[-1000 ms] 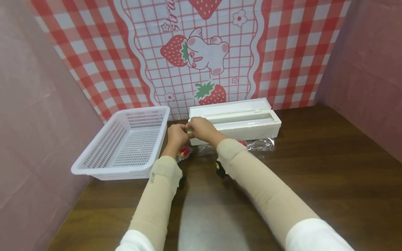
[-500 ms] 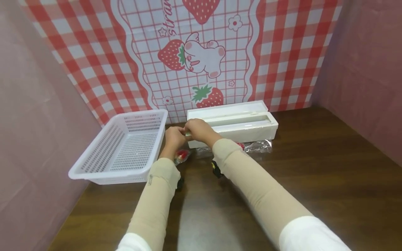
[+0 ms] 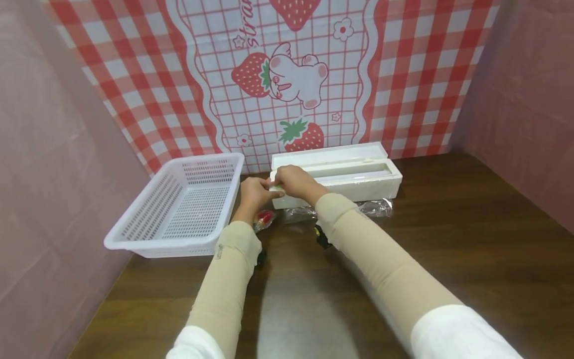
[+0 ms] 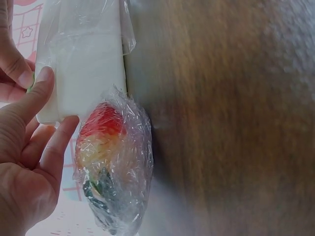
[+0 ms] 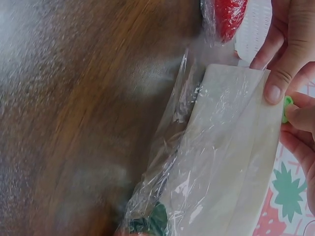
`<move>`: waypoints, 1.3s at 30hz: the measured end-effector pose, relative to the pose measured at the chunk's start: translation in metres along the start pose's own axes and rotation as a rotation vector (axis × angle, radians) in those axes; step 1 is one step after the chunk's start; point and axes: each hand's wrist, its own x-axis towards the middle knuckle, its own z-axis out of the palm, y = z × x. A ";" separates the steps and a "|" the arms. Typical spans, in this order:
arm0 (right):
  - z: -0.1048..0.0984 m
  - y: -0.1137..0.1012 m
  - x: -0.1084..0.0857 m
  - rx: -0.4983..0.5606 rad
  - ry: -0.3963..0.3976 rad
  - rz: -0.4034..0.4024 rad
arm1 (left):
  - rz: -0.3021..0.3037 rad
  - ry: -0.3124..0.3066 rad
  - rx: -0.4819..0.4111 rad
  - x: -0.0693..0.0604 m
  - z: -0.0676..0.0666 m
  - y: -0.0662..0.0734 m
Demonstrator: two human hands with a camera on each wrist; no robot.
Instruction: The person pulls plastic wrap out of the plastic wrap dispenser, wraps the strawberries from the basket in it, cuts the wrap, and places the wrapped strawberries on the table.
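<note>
A long white cling film box (image 3: pixel 367 187) stands lengthwise near the back wall with its lid up. My left hand (image 3: pixel 254 195) grips the box's left end, thumb on its upper edge and a finger at the end face. Beside it, my right hand (image 3: pixel 296 182) pinches a small green piece (image 5: pixel 287 108) at the box's edge. Clear film (image 5: pixel 182 172) hangs down the front. A film-wrapped red, yellow and green item (image 4: pixel 113 162), perhaps a toy fruit or vegetable, lies near the left hand. Under the film by the right hand, a green leafy part (image 5: pixel 150 223) shows.
A white plastic basket (image 3: pixel 172 244) stands on the left of the brown wooden table (image 3: pixel 448 249). Behind rises a red-checked cloth (image 3: pixel 412 75) with strawberry prints. Pink cloth walls (image 3: pixel 529 99) close off both sides.
The right hand has shifted slightly right along the box, and the left thumb now shows stretched along its edge. A red patch under the film is now hidden by the right arm.
</note>
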 end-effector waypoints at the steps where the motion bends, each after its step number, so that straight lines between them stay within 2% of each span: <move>1: 0.000 0.001 -0.001 -0.009 0.003 -0.007 | 0.000 0.001 0.004 0.000 0.000 0.000; 11: -0.004 0.006 -0.007 -0.011 0.012 -0.048 | 0.008 0.017 0.008 -0.002 -0.001 0.002; 16: -0.008 0.009 -0.013 -0.014 0.024 -0.043 | -0.002 0.008 -0.003 -0.002 -0.001 0.002; 23: -0.009 0.015 -0.018 -0.024 0.026 -0.041 | -0.045 -0.016 -0.003 -0.003 -0.001 0.004; 33: -0.013 0.019 -0.026 -0.038 0.037 -0.038 | -0.022 0.002 -0.008 -0.003 0.000 0.003; 39: -0.016 0.018 -0.028 -0.024 0.033 -0.031 | -0.037 -0.002 -0.021 -0.002 0.001 0.002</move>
